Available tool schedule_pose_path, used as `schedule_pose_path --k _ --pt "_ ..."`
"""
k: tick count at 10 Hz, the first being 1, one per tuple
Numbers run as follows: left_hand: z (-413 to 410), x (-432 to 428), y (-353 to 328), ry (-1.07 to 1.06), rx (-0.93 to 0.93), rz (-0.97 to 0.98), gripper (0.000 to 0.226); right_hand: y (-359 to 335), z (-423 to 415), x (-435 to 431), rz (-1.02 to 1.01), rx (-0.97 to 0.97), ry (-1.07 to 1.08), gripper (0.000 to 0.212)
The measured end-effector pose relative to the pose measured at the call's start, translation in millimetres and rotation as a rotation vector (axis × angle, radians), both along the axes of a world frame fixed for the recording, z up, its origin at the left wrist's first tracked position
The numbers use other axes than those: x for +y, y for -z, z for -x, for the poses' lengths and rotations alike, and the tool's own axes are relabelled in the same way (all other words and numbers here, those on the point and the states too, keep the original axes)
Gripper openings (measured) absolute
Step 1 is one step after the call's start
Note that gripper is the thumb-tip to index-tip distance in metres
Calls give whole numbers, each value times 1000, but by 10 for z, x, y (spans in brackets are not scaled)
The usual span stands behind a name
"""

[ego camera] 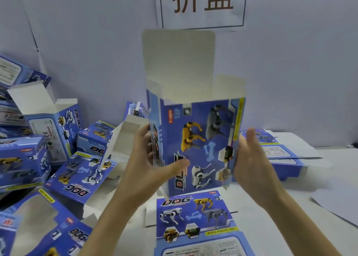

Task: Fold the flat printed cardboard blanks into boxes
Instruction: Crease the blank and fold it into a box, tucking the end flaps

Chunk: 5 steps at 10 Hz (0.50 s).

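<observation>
Over the white bench's [269,233] middle, the left hand [148,168] pinches an upright blue printed cardboard box [197,139]; the right hand [251,170] presses its side with straight, close-set fingers [250,141]

2 hands show: left hand [147,166], right hand [251,164]. There is 1 upright box [195,139] and 1 flat blank [195,217] in front. The flat stack [280,155] at right holds perhaps 2, its layers blurred. The heap of folded boxes [58,149] numbers roughly 8. There is 1 paper sign [201,3] with 2 characters.
</observation>
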<state>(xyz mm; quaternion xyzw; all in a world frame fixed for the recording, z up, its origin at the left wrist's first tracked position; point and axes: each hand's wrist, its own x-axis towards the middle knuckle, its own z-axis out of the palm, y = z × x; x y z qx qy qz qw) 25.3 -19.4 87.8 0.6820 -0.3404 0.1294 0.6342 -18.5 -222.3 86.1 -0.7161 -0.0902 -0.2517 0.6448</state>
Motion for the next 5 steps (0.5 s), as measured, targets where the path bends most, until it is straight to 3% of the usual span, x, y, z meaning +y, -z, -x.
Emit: schedule_pose_path --k 1,2,3,4,5 --pt "16 49 10 7 -149 -121 95 -97 31 -25 -173 66 -22 21" --pt "-20 81 70 -46 -193 -224 93 -126 95 -138 -54 -40 -30 52" --pt "-40 86 100 -35 -185 -225 94 -130 97 -112 42 -50 -178 27" --pt "-35 89 71 -18 -205 -254 94 -133 126 -156 6 -59 -195 71" --pt "-34 109 78 -33 -257 -271 93 -67 121 -269 -184 -50 -256 46"
